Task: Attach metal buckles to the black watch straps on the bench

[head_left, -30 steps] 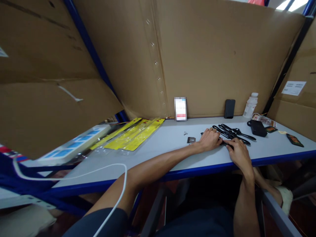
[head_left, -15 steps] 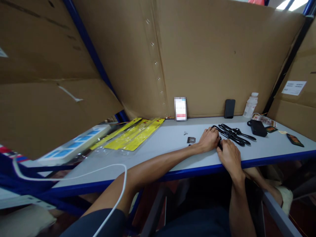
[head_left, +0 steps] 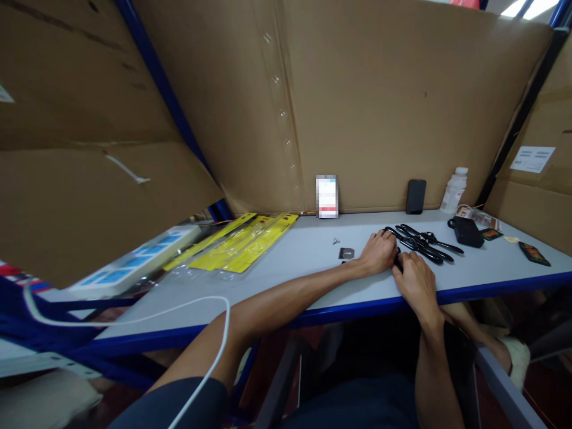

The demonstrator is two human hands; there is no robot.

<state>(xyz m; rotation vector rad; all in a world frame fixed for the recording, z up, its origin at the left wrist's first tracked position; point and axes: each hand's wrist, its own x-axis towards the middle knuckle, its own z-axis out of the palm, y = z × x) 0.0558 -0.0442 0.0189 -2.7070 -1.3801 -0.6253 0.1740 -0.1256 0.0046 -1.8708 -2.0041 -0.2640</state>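
Observation:
Several black two-handled spokeshaves (head_left: pixel 422 245) lie crossed on the table, just right of my left hand (head_left: pixel 379 251). That hand is closed, its fingers curled at a black spokeshave part (head_left: pixel 398 260) that shows between my hands. From the near side, my right hand (head_left: pixel 415 279) also closes on this part, thumb and fingers bent. Most of what they grip is hidden. Left of my left hand lies a flat slotted metal blade (head_left: pixel 346 253), with small screws (head_left: pixel 335 241) behind it. A small dark piece peeks out by my left wrist.
Yellow packages (head_left: pixel 250 244) and a white power strip (head_left: pixel 138 262) lie at the left. A lit phone (head_left: pixel 327 196), a dark phone (head_left: pixel 415 196) and a bottle (head_left: pixel 454 190) stand along the cardboard wall. A black case (head_left: pixel 466 231) sits right. A white cable (head_left: pixel 179 307) crosses my left arm.

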